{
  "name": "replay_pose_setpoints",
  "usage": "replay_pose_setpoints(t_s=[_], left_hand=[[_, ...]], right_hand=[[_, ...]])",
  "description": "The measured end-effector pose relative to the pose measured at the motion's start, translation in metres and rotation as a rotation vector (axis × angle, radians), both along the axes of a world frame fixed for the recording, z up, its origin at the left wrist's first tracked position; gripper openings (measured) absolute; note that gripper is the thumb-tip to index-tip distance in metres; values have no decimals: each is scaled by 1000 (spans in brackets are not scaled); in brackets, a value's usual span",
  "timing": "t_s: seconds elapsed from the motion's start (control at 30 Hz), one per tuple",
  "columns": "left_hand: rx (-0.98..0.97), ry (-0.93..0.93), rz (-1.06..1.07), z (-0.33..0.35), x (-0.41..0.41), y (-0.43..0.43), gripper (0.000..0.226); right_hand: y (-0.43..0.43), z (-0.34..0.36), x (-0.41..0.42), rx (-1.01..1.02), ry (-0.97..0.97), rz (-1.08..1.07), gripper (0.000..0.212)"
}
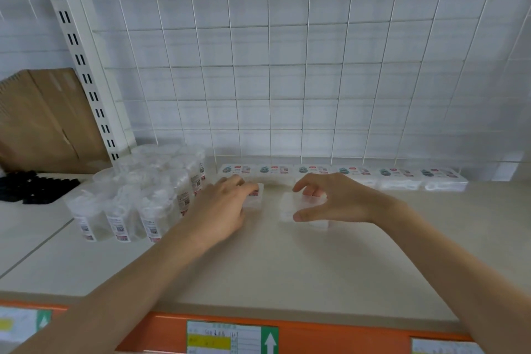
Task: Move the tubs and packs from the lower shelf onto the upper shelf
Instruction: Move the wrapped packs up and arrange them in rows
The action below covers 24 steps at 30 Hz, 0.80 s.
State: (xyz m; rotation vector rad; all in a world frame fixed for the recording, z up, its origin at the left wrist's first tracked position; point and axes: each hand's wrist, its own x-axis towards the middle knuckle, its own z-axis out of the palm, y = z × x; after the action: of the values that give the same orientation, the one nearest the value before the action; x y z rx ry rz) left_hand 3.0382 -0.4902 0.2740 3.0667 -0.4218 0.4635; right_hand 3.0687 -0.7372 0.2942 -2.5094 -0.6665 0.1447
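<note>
Bottom edge of frame: orange shelf strip (330,333) carrying a price label with a green arrow (232,338); further labels at lower left and lower right are partly cut off. Above it lies the cream shelf surface (287,273), with both bare forearms reaching across it from the bottom corners. Mid-frame: left hand (227,207) is palm down, fingers curled over a small pack (256,199) that sits on the shelf, gripping it. Right hand (330,201) straddles a second pack (306,214) just beside the first, thumb at its near edge and curled fingers at its far edge, grasping it; this pack also sits on the shelf. Left of the hands: a cluster of clear tubs (138,201), upright, packed close together. Behind the hands: a row of packs (399,178) along the back edge, side by side. Far left: black items (31,187), blurred, and cardboard (43,118) leaning behind them. Rear: slotted upright (77,52) and white wire grid (273,66).
</note>
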Motion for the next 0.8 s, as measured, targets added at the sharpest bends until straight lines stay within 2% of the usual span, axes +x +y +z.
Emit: replay_pose_setpoints(t_s=[0.33, 0.8], left_hand=[[30, -39, 78, -1, -2, -3, 45], [25, 0, 93, -6, 4, 3, 48]], right_hand=[[3, -5, 1, 49, -10, -27, 54], [5, -7, 3, 60, -9, -38, 53]])
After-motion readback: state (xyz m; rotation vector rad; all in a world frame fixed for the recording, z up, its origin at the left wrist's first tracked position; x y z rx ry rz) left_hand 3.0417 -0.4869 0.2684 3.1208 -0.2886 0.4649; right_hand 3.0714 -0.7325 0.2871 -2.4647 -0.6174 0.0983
